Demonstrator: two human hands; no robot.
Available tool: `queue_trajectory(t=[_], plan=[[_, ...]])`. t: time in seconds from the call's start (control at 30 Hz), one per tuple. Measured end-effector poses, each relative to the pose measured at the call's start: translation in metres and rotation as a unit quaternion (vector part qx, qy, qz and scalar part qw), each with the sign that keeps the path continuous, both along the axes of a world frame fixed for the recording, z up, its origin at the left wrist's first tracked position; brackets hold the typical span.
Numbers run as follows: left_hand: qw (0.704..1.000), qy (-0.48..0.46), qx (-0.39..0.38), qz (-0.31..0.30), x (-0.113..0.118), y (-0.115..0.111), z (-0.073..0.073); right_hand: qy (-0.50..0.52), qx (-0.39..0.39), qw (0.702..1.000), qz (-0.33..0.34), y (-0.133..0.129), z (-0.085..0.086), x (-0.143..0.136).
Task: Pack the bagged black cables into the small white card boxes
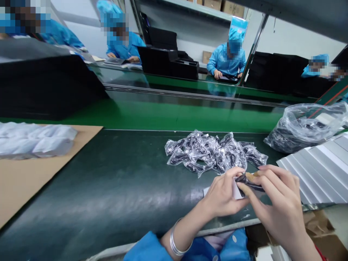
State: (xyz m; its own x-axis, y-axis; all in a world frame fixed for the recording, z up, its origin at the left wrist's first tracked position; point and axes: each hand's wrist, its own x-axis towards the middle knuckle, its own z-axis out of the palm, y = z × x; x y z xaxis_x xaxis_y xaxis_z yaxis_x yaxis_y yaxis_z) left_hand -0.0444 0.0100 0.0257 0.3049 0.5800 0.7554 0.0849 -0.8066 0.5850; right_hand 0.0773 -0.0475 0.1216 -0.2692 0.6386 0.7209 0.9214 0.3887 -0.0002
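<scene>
Left hand (224,192): lower right of frame, wrist bent inward, fingers closed around white box (237,193).
Right hand (284,197): far lower right, fingers pinching black bagged item (255,187) at box mouth.
Room: worktop (122,181) runs left to cardboard sheet (27,181); bagged pile (205,154) just above hands.
Axis: item roughly left-right; box mouth faces right.

Saw a green worktop (116,177); spotted clear bags (209,152) heaped midway, cardboard (40,181) left, a plastic sack (288,135) and white boxes (320,174) right!
</scene>
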Motion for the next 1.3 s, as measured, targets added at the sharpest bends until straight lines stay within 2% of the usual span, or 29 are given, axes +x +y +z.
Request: queue_trajectory(t=[0.2,0.37,0.5,0.73,0.93,1.13,1.3], plan=[[1.000,-0.012,-0.003,-0.002,-0.002,-0.004,-0.001,0.059,-0.010,0.998,0.011,-0.001,-0.010,-0.001],[1.000,-0.013,-0.005,-0.012,0.003,-0.007,0.000,0.013,-0.035,0.999,0.032,-0.009,-0.016,0.011],[1.000,-0.016,0.002,-0.006,0.006,-0.009,0.003,0.014,-0.031,0.999,0.005,-0.018,-0.023,0.015],[0.999,-0.003,0.036,-0.002,0.011,-0.009,0.004,0.018,-0.080,0.997,-0.010,-0.027,-0.036,0.015],[0.999,-0.012,0.043,-0.011,0.012,-0.008,-0.001,0.005,-0.070,0.997,-0.034,-0.033,-0.028,0.010],[0.996,-0.070,0.047,-0.030,0.015,-0.007,-0.001,0.034,0.021,0.996,-0.077,-0.043,-0.017,0.006],[0.996,-0.064,0.065,-0.023,0.017,-0.009,0.002,0.026,-0.042,0.997,-0.054,-0.033,-0.027,0.003]])
